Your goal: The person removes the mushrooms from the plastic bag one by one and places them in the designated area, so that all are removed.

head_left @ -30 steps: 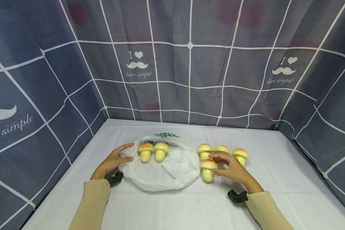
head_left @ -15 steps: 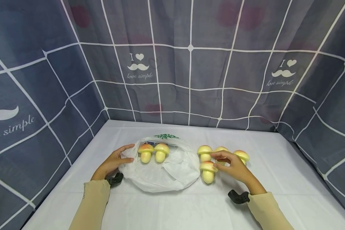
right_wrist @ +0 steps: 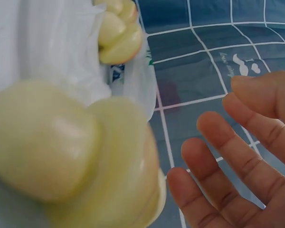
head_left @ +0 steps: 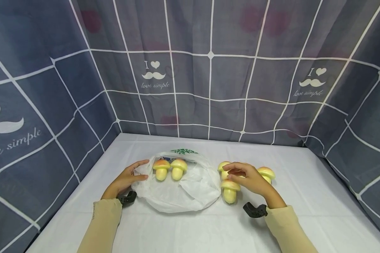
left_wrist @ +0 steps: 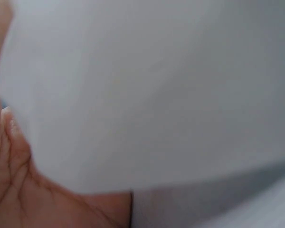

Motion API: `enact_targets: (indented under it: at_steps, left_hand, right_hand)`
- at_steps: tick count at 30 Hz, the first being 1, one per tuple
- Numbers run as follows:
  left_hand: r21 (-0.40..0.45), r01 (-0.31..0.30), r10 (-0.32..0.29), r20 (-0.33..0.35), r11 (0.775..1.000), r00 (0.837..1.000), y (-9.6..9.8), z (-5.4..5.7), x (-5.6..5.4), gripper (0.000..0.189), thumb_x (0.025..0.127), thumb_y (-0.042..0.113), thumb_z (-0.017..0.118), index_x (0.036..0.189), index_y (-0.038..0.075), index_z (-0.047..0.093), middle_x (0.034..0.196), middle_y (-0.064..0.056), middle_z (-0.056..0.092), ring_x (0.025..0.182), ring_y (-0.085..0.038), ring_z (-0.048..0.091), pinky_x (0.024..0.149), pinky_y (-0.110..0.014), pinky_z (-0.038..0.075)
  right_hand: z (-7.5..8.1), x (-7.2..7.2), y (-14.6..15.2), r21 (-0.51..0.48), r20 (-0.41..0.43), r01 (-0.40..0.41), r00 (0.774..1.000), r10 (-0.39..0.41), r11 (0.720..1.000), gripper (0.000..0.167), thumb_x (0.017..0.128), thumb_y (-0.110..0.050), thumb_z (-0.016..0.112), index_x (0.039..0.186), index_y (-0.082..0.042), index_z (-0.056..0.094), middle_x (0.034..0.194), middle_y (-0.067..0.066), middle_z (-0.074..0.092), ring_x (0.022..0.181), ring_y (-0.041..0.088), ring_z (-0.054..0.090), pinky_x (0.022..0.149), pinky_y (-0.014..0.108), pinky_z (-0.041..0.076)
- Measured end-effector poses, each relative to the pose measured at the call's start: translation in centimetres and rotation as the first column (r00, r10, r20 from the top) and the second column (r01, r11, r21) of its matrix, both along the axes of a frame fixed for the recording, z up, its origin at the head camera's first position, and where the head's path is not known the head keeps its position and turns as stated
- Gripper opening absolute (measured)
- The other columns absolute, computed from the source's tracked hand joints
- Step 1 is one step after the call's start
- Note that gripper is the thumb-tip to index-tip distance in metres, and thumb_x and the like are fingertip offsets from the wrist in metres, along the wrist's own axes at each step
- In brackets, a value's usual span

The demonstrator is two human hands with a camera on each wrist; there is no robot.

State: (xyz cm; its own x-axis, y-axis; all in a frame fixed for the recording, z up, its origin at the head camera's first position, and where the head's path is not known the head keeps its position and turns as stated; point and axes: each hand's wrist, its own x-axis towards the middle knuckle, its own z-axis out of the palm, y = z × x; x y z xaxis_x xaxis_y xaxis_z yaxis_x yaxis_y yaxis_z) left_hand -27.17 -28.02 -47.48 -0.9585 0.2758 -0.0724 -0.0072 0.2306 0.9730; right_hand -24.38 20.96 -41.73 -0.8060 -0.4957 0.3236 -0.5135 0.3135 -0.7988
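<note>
A white plastic bag [head_left: 164,200] lies with its mouth spread, and two yellow toy mushrooms with orange-tinged caps, one on the left [head_left: 161,169] and one on the right [head_left: 177,169], sit in its mouth. At the bag's left edge my left hand [head_left: 125,180] touches the plastic, thumb and fingers apart; the bag covers most of its palm in the left wrist view. My right hand [head_left: 248,176] holds nothing, its fingers loosely bent over the mushrooms right of the bag. Nearest stands a front mushroom [head_left: 230,192]; a back mushroom [head_left: 223,166] is partly hidden by the fingers.
Another mushroom [head_left: 266,172] lies right of my right hand, and a further one behind that hand is almost wholly covered. White cloth [head_left: 183,232] covers the table. Dark grid-patterned curtains [head_left: 190,77] stand along the back and both sides.
My right hand has moved slightly left and up, from beside the front mushroom to over the back one. Mushrooms, bag and left hand keep their places; the head view has tilted a little.
</note>
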Motion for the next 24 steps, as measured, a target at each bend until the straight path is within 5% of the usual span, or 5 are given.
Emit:
enact_targets:
  at_steps: [15,20,24]
  left_hand:
    - [-0.031,-0.017,0.017,0.007,0.999,1.0,-0.1,-0.3,-0.1,0.082,0.098,0.01,0.08,0.167,0.003,0.037,0.175,-0.027,0.02,0.143,-0.043,0.046,0.092,-0.033,0.058]
    - [-0.06,-0.035,0.035,0.005,0.998,0.999,-0.1,-0.3,-0.1,0.081,0.098,0.011,0.08,0.167,0.003,0.038,0.176,-0.026,0.02,0.149,-0.045,0.037,0.094,-0.031,0.056]
    - [-0.014,-0.019,0.019,0.014,1.0,1.0,0.0,-0.3,-0.1,0.081,0.098,0.008,0.079,0.167,0.002,0.037,0.175,-0.027,0.021,0.142,-0.04,0.047,0.093,-0.032,0.058]
  right_hand:
    - [1.5,-1.5,-4.0,0.003,0.087,0.107,0.99,-0.107,0.994,0.026,0.103,-0.007,0.07,0.127,0.004,0.074,0.13,0.027,0.071,0.104,0.025,0.074,0.088,0.028,0.059]
    - [2.1,-2.2,-5.5,-0.013,0.127,0.095,0.988,-0.092,0.995,0.028,0.103,-0.006,0.07,0.129,0.006,0.072,0.132,0.028,0.07,0.112,0.032,0.073,0.092,0.028,0.057]
    - [2.3,-2.6,-6.8,-0.075,0.155,0.068,0.986,-0.056,0.995,0.029,0.103,-0.003,0.07,0.13,0.008,0.072,0.13,0.026,0.071,0.115,0.031,0.072,0.095,0.027,0.057]
